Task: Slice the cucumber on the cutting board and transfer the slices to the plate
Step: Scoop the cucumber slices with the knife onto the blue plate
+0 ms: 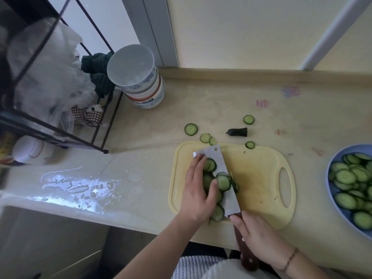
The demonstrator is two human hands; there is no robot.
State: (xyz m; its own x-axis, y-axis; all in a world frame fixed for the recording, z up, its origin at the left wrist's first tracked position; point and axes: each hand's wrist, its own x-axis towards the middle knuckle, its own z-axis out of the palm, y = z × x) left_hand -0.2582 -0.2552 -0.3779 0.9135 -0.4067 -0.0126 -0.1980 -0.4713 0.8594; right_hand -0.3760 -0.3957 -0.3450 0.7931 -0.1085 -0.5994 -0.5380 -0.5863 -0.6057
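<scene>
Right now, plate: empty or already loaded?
Loaded. The blue plate at the right edge holds a heap of cucumber slices that hides most of its visible inside; part of it is out of frame.

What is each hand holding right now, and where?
The right hand grips the knife by its wooden handle. The left hand holds nothing; its straight fingers press cucumber slices against the blade.

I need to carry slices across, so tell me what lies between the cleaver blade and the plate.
In the head view, right of the cleaver blade lies bare cutting board, then its handle slot, then a strip of bare counter before the plate. No slices lie there.
</scene>
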